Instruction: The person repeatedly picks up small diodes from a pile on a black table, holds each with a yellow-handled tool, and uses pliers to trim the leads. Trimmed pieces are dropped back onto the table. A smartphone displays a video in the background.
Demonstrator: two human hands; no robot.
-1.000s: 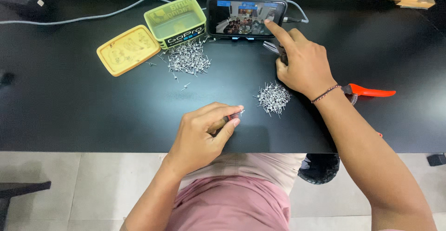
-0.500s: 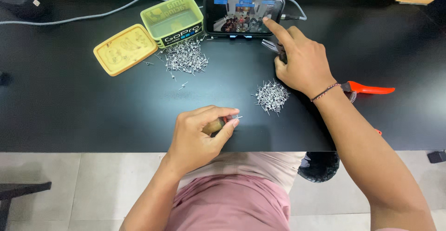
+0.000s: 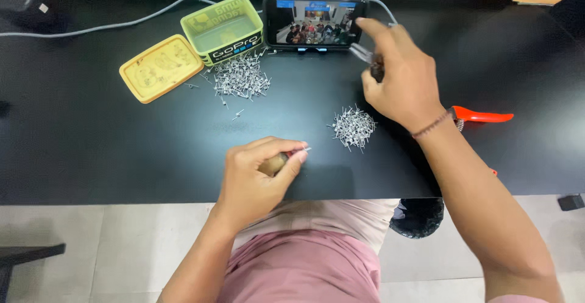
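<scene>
Small metal coil [image 3: 303, 150] sits pinched at our left hand [image 3: 259, 178] fingertips on a brown-handled tool [image 3: 272, 164], low over the black table [image 3: 91, 132] near its front edge. Since 1 second ago our right hand [image 3: 399, 77] lifted its forefinger off the phone [image 3: 315, 28], fist closed round orange-handled pliers [image 3: 481, 117]. Finished-looking coil pile [image 3: 353, 126] just right; 2nd pile [image 3: 241, 77] by green box [image 3: 222, 29].

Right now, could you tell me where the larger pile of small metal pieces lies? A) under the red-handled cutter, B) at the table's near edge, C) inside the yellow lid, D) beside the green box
D: the larger pile lies on the black table right in front of the green box, apart from the smaller pile.
</scene>
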